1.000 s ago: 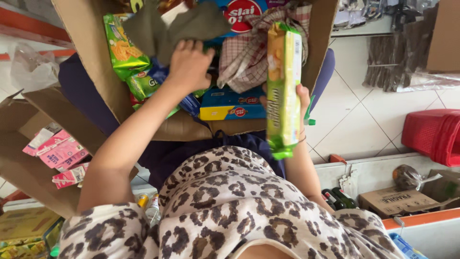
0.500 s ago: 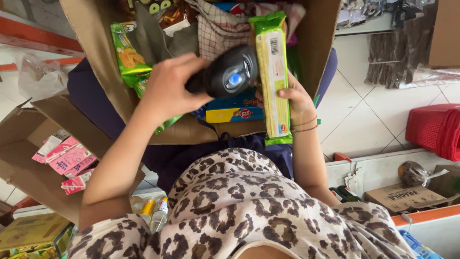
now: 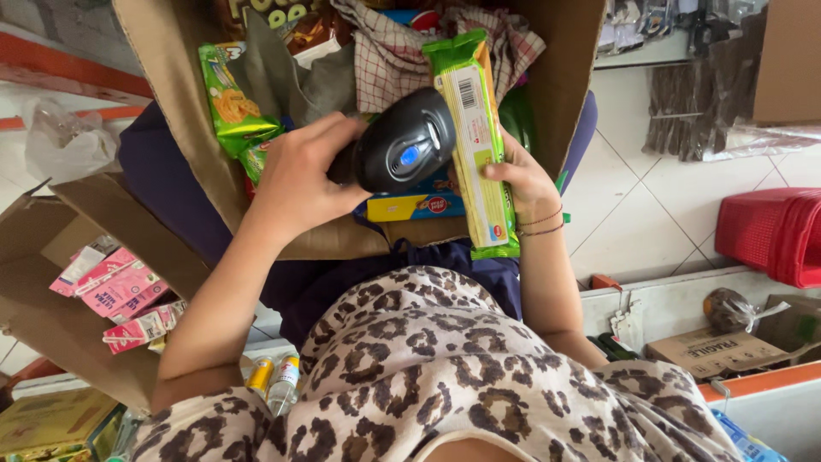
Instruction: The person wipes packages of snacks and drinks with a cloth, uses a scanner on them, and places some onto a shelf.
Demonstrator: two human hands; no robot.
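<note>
Hands: L (image 3: 299, 184) grips scanner (image 3: 402, 150) | R (image 3: 522, 184) grips biscuit pack (image 3: 475, 141) | scanner touching pack edge, over box (image 3: 171, 111)

Black scanner (image 3: 404, 151), green-yellow packet (image 3: 473, 137), perhaps biscuits.

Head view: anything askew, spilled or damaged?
Nothing spilled or damaged. The left hand aims a black scanner at the long green biscuit pack held by the right hand. Snack packs sit jumbled in the open cardboard box, with a checked cloth among them.
</note>
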